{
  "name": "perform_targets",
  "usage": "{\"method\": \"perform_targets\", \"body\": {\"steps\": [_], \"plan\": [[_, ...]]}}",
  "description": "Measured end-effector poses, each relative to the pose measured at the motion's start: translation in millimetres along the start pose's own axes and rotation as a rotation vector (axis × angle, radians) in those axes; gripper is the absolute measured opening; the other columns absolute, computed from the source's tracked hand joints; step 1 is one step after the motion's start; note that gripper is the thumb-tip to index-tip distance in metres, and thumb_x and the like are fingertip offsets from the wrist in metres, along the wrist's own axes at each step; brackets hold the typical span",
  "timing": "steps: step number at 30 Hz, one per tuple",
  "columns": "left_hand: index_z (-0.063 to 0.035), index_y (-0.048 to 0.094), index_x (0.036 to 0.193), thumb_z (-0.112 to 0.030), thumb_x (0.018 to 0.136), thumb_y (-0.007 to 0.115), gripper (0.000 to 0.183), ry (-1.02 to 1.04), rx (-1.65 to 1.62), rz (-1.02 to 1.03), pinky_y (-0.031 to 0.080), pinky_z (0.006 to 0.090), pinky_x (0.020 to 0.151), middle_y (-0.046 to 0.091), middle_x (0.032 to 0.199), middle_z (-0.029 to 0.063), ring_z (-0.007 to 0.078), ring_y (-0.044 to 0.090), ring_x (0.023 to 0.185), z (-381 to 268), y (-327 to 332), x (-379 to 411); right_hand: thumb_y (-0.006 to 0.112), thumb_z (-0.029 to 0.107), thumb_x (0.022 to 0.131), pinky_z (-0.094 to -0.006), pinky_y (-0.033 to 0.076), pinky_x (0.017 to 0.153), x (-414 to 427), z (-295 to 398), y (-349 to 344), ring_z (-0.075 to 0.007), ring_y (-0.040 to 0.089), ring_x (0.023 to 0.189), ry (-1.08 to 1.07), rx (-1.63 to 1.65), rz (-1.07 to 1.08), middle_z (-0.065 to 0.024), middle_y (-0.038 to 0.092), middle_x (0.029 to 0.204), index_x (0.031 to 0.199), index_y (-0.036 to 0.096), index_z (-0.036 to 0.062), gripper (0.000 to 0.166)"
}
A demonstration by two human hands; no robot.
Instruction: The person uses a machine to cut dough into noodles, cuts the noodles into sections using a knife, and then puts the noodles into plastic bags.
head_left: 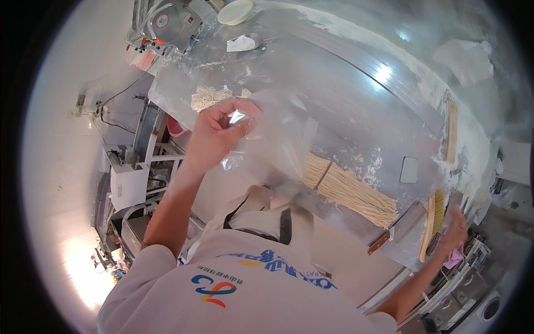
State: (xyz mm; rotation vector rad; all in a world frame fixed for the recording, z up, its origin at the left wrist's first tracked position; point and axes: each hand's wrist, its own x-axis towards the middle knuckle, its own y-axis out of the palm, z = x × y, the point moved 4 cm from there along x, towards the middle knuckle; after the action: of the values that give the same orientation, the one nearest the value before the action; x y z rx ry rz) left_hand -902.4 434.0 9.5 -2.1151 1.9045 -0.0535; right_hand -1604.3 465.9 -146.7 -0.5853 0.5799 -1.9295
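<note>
My left hand pinches a clear plastic bag between thumb and fingers, raised over the near side of a floured metal worktable. The bag hangs away to the right, its end reaching the bundle of long noodles. A dark band crosses that bundle. Just beyond my left hand lies a loose nest of noodles, partly hidden by the fingers. Far to the right, my right hand is beside a wooden-handled bench brush; blur hides whether it grips anything. A wooden-handled knife rests between noodles and brush.
A metal scoop with flour and a white bowl stand at the back left, near a metal machine. A flat light rectangular object lies right of the noodles. A wooden stick lies along the right side.
</note>
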Motion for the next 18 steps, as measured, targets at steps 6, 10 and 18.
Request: {"method": "perform_targets", "body": {"steps": [6,10,18], "plan": [[-0.0013,0.070,0.111,0.004,0.095,0.069,0.017,-0.050,-0.058,0.068,0.046,0.0184,0.074,0.069,0.115,0.0004,0.0013,0.059,0.089,-6.1,-39.3,-35.7,0.066,0.011,0.101,-0.0326,0.047,0.105,-147.1,365.0,276.3,-0.0168,0.061,0.125,-0.156,0.644,0.904,-0.0115,0.068,0.133,0.132,0.068,0.0030,0.033],[-0.0032,0.071,0.112,0.003,0.095,0.069,0.019,0.006,-0.094,0.034,0.042,0.0167,0.061,0.069,0.117,-0.0008,-0.0022,0.055,0.075,23.0,-95.3,-61.0,0.070,0.016,0.100,-0.0298,0.053,0.090,-199.9,432.9,344.6,-0.0151,0.068,0.101,0.141,0.822,1.015,-0.0091,0.075,0.107,0.119,0.075,-0.0009,0.025],[-0.0037,0.072,0.113,0.004,0.096,0.066,0.019,0.005,-0.045,-0.064,0.041,0.0179,0.054,0.071,0.118,0.0002,-0.0022,0.050,0.066,96.7,-230.9,-107.1,0.076,0.009,0.095,-0.0288,0.056,0.074,-286.1,504.6,418.1,-0.0148,0.070,0.077,0.204,0.679,1.059,-0.0094,0.076,0.089,0.103,0.078,-0.0030,0.015]]}}
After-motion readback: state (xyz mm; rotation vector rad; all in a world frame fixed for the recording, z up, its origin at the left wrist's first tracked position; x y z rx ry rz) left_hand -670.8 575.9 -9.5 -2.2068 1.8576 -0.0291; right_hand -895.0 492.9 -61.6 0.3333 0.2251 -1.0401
